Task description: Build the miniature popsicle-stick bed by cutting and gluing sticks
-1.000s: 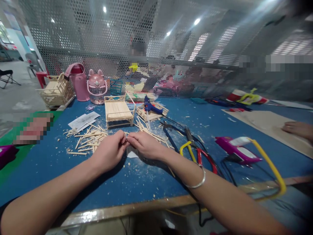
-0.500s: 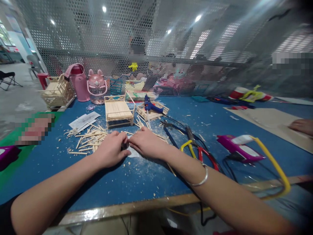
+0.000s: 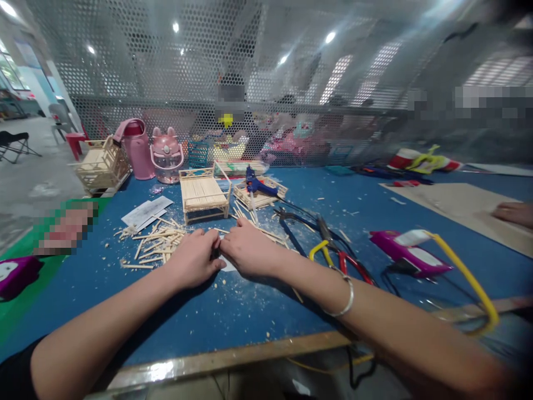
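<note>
My left hand (image 3: 192, 259) and my right hand (image 3: 247, 250) rest on the blue table (image 3: 233, 303) with their fingertips pinched together over a small white scrap (image 3: 228, 266). What the fingers hold is hidden between them. A silver bangle (image 3: 343, 300) circles my right wrist. Loose wooden sticks (image 3: 154, 244) lie just left of my left hand. A small stick-built bed frame (image 3: 204, 194) stands behind the hands.
A blue glue gun (image 3: 256, 183) lies on a second stick frame (image 3: 260, 194). Pliers with yellow and red handles (image 3: 333, 255), a purple-and-yellow saw (image 3: 420, 258), pink bottles (image 3: 152, 147) and a stick crate (image 3: 102, 164) stand around. Another person's hand (image 3: 514, 214) rests at the right.
Both hands have dropped from slightly raised down onto the table and shifted a little forward, still pinched together. The view tilted slightly.
</note>
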`<state>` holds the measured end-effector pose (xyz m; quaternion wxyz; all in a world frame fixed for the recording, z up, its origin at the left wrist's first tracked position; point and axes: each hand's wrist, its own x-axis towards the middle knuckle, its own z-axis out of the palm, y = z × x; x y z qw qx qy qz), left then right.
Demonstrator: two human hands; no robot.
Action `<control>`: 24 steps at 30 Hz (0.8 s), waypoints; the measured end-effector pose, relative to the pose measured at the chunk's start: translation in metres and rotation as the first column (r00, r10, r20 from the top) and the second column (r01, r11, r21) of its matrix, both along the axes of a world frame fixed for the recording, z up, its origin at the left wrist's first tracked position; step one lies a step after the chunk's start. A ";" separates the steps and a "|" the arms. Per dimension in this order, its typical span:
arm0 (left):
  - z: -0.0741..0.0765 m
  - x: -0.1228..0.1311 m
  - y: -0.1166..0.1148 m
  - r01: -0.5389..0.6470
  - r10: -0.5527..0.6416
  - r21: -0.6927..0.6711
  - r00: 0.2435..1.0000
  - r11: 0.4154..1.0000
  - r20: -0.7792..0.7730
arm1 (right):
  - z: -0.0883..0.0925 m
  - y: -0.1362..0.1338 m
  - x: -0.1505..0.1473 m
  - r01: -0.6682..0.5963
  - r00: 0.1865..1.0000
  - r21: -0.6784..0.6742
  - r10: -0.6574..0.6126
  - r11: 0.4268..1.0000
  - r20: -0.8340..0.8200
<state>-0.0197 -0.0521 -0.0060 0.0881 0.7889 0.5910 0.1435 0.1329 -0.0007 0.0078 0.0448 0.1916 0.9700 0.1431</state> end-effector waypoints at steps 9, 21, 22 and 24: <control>0.001 0.000 0.001 -0.006 0.006 -0.007 1.000 1.000 0.010 | -0.001 -0.002 -0.002 0.051 0.999 -0.019 -0.051 0.998 0.018; 0.002 0.001 0.000 -0.030 0.030 -0.024 1.000 0.999 -0.004 | 0.003 -0.004 -0.006 0.111 0.992 -0.022 -0.110 0.994 0.059; 0.002 0.001 -0.001 -0.031 0.031 -0.023 1.000 0.999 -0.007 | 0.003 -0.003 -0.006 0.110 0.992 -0.028 -0.108 0.994 0.060; 0.002 0.000 -0.001 -0.027 0.027 -0.023 1.000 0.999 -0.006 | 0.002 -0.002 -0.006 0.098 0.993 -0.045 -0.095 0.994 0.062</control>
